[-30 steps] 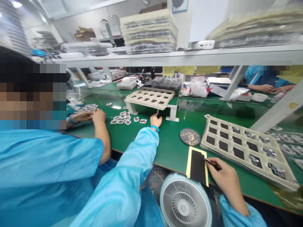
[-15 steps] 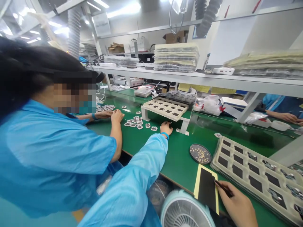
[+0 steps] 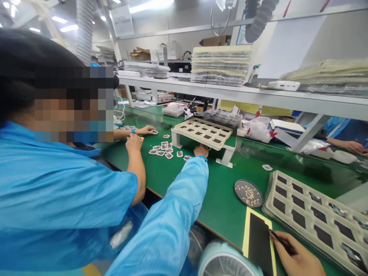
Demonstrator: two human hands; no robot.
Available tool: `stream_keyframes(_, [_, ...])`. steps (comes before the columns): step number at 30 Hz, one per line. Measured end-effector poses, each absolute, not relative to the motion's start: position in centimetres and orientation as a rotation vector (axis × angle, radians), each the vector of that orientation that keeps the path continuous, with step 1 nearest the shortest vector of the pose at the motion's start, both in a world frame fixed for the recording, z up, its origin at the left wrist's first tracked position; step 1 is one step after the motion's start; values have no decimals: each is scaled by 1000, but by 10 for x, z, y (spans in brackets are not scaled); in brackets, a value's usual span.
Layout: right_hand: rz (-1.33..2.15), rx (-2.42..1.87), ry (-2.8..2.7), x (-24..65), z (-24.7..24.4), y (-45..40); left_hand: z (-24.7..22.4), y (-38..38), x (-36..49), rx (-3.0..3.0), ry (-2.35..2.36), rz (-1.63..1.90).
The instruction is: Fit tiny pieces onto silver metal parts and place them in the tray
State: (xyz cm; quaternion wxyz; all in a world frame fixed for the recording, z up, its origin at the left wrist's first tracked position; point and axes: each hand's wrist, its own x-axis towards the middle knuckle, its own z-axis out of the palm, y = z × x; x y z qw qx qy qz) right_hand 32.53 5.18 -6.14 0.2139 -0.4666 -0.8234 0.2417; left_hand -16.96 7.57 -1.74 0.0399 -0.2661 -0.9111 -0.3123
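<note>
- The right hand (image 3: 299,262) sits at the bottom edge of the view, its fingers (image 3: 283,249) clamped on a thin dark stylus-like tool (image 3: 281,242).
- The tool's tip rests at the right edge of a black pad with a yellow border (image 3: 258,245), which lies on the green counter (image 3: 218,191) at its near edge.
- The left hand (image 3: 201,150) is stretched far forward in a blue sleeve (image 3: 184,199), reaching under the near edge of a raised cream tray (image 3: 205,132) that stands on white legs; its fingers are hidden there, so I cannot tell whether they are apart or together.
- Just left of that hand lies a scatter of small white-framed parts (image 3: 164,150) on the counter.
- A round dark dish of small bits (image 3: 248,193) sits between the pad and the raised tray.
- To the right, a large cream compartment tray (image 3: 316,214) lies flat, with dark squares in most cells and some parts in others.
- A pale blue fan (image 3: 224,262) stands below the counter edge.
- A co-worker in a blue coat (image 3: 57,191) sits at the left, both of that person's hands near the scattered parts.
- Stacked trays (image 3: 221,65) fill the shelf above.
</note>
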Motion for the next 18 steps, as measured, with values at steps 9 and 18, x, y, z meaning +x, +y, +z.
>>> stream_keyframes(9, [685,-1299,-2235,325,-64,51,-24,71,-161,-857,-2755,-999])
stream_keyframes(18, [752,-1295,-2093,322,-66,52,-20,68,-145,-880,-2753,-1072])
